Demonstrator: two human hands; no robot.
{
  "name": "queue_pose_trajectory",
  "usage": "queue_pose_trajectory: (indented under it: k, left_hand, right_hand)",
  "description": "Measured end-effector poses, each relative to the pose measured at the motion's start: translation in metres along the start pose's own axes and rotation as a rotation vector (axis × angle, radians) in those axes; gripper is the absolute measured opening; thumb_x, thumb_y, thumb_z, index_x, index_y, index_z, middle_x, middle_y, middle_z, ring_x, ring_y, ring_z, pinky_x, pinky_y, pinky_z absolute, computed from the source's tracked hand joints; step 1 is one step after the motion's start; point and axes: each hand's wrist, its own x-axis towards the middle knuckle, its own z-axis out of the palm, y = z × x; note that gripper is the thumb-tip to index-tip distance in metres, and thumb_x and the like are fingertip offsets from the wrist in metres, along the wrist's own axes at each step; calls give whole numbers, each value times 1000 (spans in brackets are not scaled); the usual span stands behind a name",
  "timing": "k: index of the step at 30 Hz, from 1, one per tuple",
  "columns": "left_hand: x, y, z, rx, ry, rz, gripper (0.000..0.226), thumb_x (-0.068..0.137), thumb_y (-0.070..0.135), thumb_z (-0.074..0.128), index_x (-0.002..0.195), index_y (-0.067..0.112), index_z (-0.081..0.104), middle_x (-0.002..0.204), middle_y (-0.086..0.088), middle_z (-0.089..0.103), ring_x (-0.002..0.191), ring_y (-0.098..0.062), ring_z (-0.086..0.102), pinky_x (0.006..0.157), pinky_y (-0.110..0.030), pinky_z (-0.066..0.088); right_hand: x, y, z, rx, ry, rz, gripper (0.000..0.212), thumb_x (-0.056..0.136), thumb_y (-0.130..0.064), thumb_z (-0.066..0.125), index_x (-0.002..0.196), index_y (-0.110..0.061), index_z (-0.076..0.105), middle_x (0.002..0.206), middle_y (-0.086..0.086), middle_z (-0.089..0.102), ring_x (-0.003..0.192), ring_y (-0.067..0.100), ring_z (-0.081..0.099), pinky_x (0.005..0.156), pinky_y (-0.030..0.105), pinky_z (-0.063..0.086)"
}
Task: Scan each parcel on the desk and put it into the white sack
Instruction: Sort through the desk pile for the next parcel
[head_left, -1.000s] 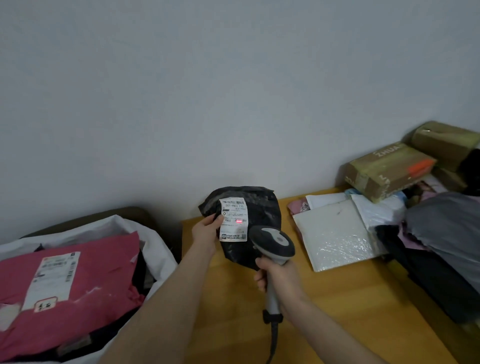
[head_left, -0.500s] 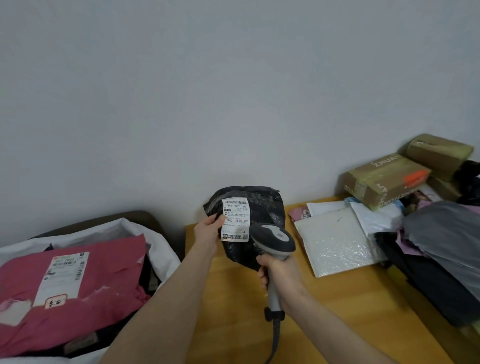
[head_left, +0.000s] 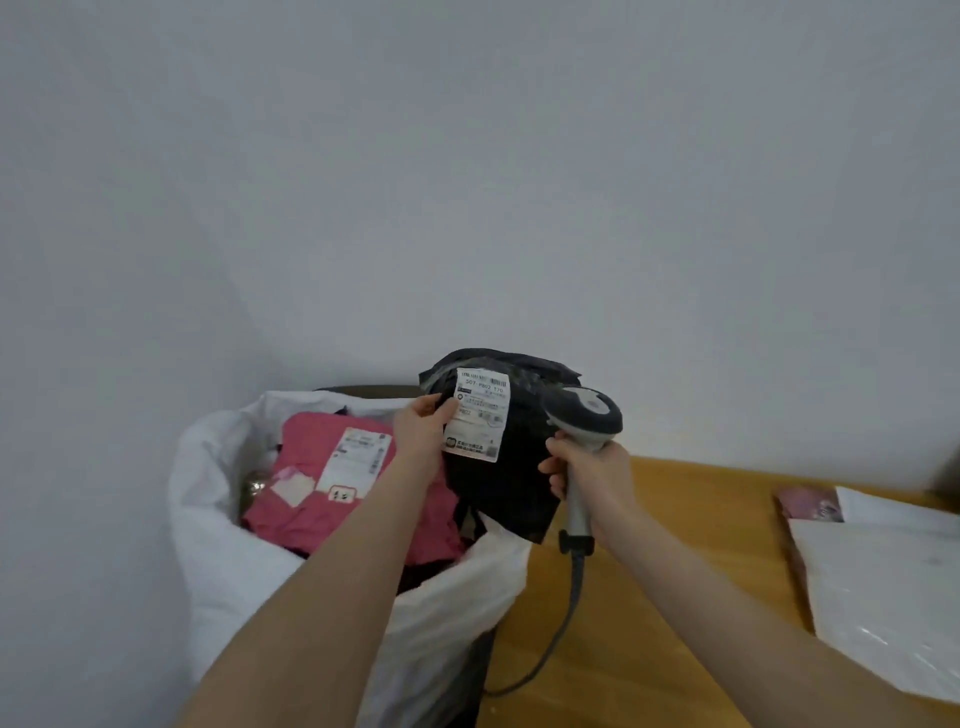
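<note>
My left hand (head_left: 422, 426) pinches the left edge of a black plastic parcel (head_left: 506, 483) with a white label, held upright over the right rim of the white sack (head_left: 228, 561). The grey handheld scanner (head_left: 584, 421) is gripped by its handle in my right hand (head_left: 592, 470), its head just right of the label and its cable hanging down. Inside the sack lies a pink parcel (head_left: 306, 499) with its own white label.
The wooden desk (head_left: 691, 597) runs along the right. A white padded mailer (head_left: 883, 597) and a small pink packet (head_left: 808, 503) lie at its right edge. A plain wall stands behind.
The view has swung left, bringing the sack to the centre. The black parcel has moved from over the desk to over the sack's rim. The red scan line on the label is gone.
</note>
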Motion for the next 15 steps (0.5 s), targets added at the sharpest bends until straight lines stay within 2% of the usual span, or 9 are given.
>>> queue_pose_trajectory:
  k: [2,4,6,9,11,13,15]
  left_hand:
    - [10,16,-43,54,123,66,23,86,3,67,107,-1,60,89,-10,65,78,-23,62,75,-34,55]
    - [22,27,-81,114,237,91,25,85,5,68,108,-1,61,88,-11,66,74,-21,61,75,-36,55]
    - [32,29,-112,221,342,118,25,84,7,69,108,2,62,100,-16,68,84,-24,63,83,-39,55]
    - [39,10,-148,549,423,115,36,83,8,68,117,7,57,115,-13,64,104,-28,61,93,-41,49]
    - [41,-7,-158,761,377,20,56,82,10,66,133,10,42,131,-17,51,117,-34,52,99,-45,43]
    - [42,-15,-155,933,373,-99,81,80,15,69,146,14,22,144,-23,28,131,-41,34,107,-48,33]
    - [44,-14,-144,1142,382,-32,91,81,19,70,150,17,10,151,-24,13,140,-40,17,113,-49,22]
  right_hand:
    - [6,2,32,-10,-64,10,4,87,-5,66,86,-2,64,65,13,67,49,18,54,56,31,47]
    - [9,6,59,-20,-117,20,4,86,-3,65,83,-1,64,66,14,66,49,19,52,56,32,46]
    - [13,14,79,-57,-159,22,11,85,-2,64,75,-3,63,66,15,65,49,19,51,53,30,45]
    - [21,37,98,-118,-166,57,12,83,-3,65,71,-3,63,61,11,65,49,19,52,54,30,46]
    - [26,52,103,-143,-144,102,12,82,-6,67,71,-4,64,59,9,65,50,19,54,60,33,49]
    - [31,62,104,-163,-117,138,13,81,-7,68,69,-5,64,61,10,66,51,20,55,65,35,49]
    - [33,66,101,-172,-93,148,14,80,-8,69,67,-4,65,62,12,67,50,21,55,64,35,49]
